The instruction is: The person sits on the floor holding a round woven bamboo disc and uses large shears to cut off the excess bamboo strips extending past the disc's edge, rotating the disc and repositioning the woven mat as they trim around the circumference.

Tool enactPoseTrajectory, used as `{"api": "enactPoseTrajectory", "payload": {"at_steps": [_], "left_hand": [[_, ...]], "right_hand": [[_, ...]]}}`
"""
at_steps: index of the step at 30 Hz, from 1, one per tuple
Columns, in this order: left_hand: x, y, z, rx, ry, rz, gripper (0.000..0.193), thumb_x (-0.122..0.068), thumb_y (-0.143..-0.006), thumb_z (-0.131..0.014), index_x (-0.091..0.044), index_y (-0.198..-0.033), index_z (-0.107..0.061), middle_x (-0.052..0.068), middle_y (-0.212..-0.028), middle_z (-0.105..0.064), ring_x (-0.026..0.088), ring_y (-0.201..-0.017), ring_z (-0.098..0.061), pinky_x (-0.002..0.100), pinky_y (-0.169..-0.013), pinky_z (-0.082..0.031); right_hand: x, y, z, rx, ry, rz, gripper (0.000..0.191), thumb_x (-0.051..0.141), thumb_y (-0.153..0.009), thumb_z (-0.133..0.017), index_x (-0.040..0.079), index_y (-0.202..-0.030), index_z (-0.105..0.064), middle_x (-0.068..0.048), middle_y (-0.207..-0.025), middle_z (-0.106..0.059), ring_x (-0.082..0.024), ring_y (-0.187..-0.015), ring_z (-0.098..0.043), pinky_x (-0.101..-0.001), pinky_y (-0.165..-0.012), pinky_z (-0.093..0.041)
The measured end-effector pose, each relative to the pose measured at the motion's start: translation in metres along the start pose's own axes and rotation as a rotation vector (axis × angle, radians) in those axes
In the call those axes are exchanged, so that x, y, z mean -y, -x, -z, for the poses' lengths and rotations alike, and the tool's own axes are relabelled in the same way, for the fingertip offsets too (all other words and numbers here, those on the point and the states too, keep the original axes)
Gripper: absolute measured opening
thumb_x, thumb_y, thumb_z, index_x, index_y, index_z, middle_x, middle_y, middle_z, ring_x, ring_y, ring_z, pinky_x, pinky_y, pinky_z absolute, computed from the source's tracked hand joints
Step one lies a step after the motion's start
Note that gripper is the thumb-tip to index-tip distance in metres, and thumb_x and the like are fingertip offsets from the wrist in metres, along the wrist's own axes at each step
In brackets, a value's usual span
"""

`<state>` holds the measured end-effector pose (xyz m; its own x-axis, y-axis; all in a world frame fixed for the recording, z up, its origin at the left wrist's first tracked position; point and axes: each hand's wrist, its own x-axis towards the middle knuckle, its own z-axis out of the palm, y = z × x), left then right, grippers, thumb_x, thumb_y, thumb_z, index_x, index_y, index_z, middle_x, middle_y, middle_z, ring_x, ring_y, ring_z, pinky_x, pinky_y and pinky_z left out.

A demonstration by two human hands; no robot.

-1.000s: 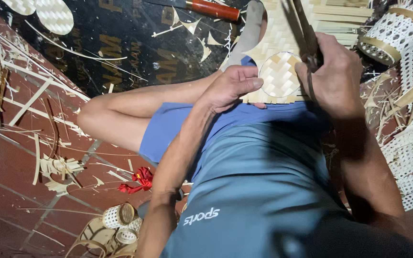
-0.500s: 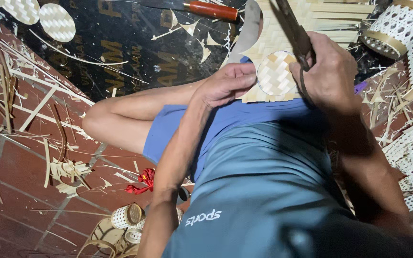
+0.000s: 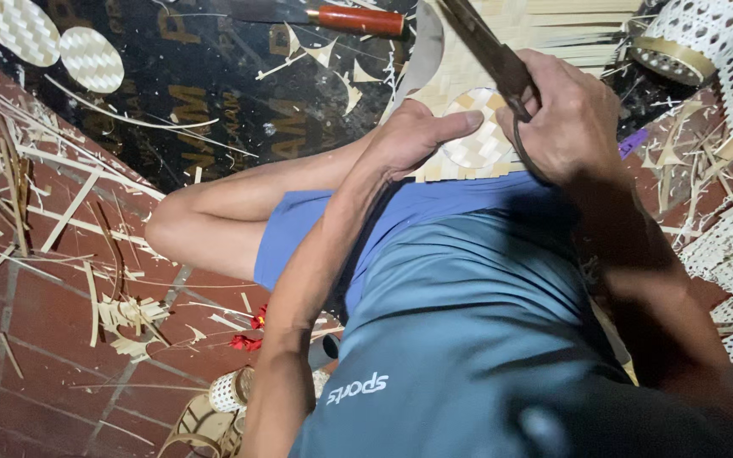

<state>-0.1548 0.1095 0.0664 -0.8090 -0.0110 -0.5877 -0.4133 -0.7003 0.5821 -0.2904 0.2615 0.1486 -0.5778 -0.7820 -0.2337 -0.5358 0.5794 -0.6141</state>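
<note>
left hand (image 3: 422, 140) grip holds the woven bamboo piece (image 3: 477, 140); right hand (image 3: 566, 114) grip holds shears (image 3: 489, 51)

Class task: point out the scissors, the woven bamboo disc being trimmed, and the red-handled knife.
scissors (image 3: 494, 55), head view, on the dark blades.
woven bamboo disc (image 3: 477, 140), head view, on its woven face.
red-handled knife (image 3: 358, 19), head view, on the red handle.

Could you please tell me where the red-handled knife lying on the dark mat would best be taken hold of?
Probably by the red handle of the knife, coming from above: it lies flat on the dark mat, handle to the right, blade to the left, with bare mat around it for the fingers.
</note>
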Motion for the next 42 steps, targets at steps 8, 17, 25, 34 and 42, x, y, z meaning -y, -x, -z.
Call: {"api": "enactPoseTrajectory", "payload": {"at_steps": [8, 17, 25, 34, 42], "left_hand": [[-0.008, 0.014, 0.001, -0.222, 0.273, -0.244, 0.034, -0.012, -0.091, -0.078, 0.015, -0.112, -0.071, 0.016, -0.108, -0.075, 0.019, -0.095, -0.071, 0.032, -0.084, -0.059], [-0.013, 0.013, -0.013, -0.483, 0.604, -0.607, 0.036, -0.015, -0.098, -0.074, 0.018, -0.112, -0.069, 0.016, -0.11, -0.074, 0.019, -0.103, -0.069, 0.03, -0.098, -0.053], [-0.026, 0.042, -0.008, -0.446, 0.682, -0.7, 0.028, -0.015, -0.101, -0.074, 0.012, -0.109, -0.071, 0.012, -0.106, -0.073, 0.013, -0.091, -0.067, 0.024, -0.075, -0.051], [-0.052, 0.075, 0.001, -0.391, 0.685, -0.771, 0.027, -0.009, -0.095, -0.075, 0.008, -0.114, -0.067, 0.013, -0.109, -0.069, 0.016, -0.096, -0.067, 0.028, -0.081, -0.053], [-0.066, 0.119, 0.065, 0.359, 0.602, -0.811, 0.058, 0.006, -0.089, -0.066, 0.01, -0.143, -0.046, 0.025, -0.142, -0.058, 0.037, -0.132, -0.063, 0.057, -0.116, -0.049]], "right_hand": [[0.002, 0.001, 0.034, -0.485, -0.385, 0.158, 0.036, 0.005, -0.102, -0.068, -0.006, -0.134, -0.059, -0.011, -0.104, -0.065, -0.018, -0.092, -0.066, -0.0288, -0.082, -0.058], [0.061, -0.028, -0.016, -0.357, -1.101, -0.148, 0.031, 0.009, -0.095, -0.082, -0.003, -0.107, -0.056, -0.005, -0.08, -0.056, -0.013, -0.063, -0.054, -0.0252, -0.057, -0.044], [0.113, -0.05, -0.017, -0.202, -1.104, 0.106, 0.034, 0.006, -0.093, -0.075, -0.004, -0.123, -0.061, 0.0, -0.104, -0.066, -0.007, -0.084, -0.059, -0.021, -0.073, -0.047], [0.153, -0.076, -0.011, -0.143, -1.072, 0.226, 0.035, 0.011, -0.089, -0.07, -0.006, -0.119, -0.066, -0.002, -0.103, -0.066, -0.009, -0.081, -0.059, -0.0229, -0.075, -0.046], [0.167, -0.105, -0.003, -0.066, -0.991, 0.376, 0.041, 0.015, -0.09, -0.079, -0.007, -0.123, -0.065, -0.002, -0.104, -0.06, -0.015, -0.093, -0.057, -0.0271, -0.086, -0.046]]}}
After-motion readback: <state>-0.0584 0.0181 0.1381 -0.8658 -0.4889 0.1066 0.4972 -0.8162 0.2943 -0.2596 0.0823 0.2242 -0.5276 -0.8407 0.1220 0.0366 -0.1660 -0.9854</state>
